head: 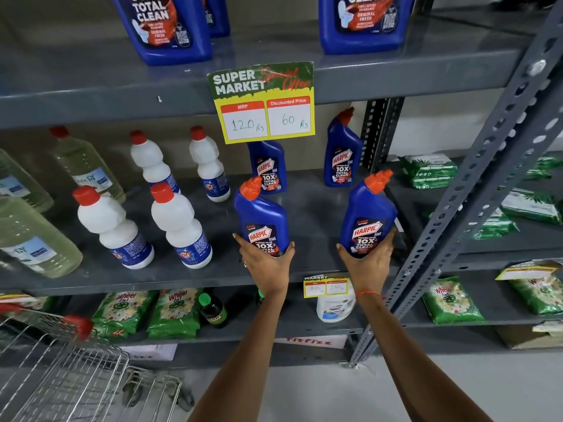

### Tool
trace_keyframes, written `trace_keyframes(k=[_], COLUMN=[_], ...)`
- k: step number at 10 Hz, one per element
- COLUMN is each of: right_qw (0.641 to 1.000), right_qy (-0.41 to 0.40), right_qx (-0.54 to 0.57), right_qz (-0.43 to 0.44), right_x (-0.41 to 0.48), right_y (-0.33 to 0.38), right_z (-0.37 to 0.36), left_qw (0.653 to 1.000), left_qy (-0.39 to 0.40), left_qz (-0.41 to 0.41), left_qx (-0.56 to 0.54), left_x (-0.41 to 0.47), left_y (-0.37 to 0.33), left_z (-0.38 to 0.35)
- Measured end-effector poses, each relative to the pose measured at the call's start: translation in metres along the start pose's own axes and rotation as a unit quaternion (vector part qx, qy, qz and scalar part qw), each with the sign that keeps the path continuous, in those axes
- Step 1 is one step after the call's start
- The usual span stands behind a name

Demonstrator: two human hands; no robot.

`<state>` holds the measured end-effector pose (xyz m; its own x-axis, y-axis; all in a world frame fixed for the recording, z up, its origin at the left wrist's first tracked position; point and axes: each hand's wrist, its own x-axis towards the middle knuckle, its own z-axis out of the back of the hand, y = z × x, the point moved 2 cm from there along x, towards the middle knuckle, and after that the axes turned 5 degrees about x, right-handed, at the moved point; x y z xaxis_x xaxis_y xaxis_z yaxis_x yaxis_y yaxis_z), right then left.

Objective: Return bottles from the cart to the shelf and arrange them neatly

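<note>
Two bare forearms, no sleeves in view anywhere along them. Left hand (268,263): thin ring (245,264) on one finger, at the hand's left edge; fingernails (235,236) longish and plain. Right hand (367,263): no ring to be seen. Thin orange thread (368,292) tied round the wrist just below the right hand, sitting slightly slanted, with a small loose end at its right side. Left wrist, level with that thread, bare. No watch and no glove on either side. Both arms slender, running unclothed from the thread down to the picture's lower edge.
</note>
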<state>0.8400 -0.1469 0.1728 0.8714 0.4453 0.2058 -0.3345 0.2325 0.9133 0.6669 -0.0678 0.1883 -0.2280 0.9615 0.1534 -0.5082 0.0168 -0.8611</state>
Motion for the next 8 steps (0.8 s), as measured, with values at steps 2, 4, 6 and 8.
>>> trace_keyframes(k=[2, 4, 6, 8], right_qw=[1.000, 1.000, 0.999, 0.999], right_qy=[0.000, 0.020, 0.001, -0.041], right_qx=[-0.001, -0.003, 0.004, 0.020], right_qz=[-0.007, -0.016, -0.036, -0.030], right_x=[0.002, -0.017, -0.026, -0.020], right_y=[-0.001, 0.010, 0.014, 0.022], right_z=[0.000, -0.006, -0.006, 0.002], left_qw=[1.000, 0.999, 0.997, 0.994], left_qy=[0.019, 0.037, 0.072, 0.053], left_qz=[0.007, 0.025, -0.001, -0.094], left_qx=[-0.005, -0.016, -0.021, -0.003], left_x=[-0.001, -0.001, -0.008, -0.029], left_y=[-0.003, 0.006, 0.009, -0.016], left_z=[-0.002, 0.021, 0.034, 0.039])
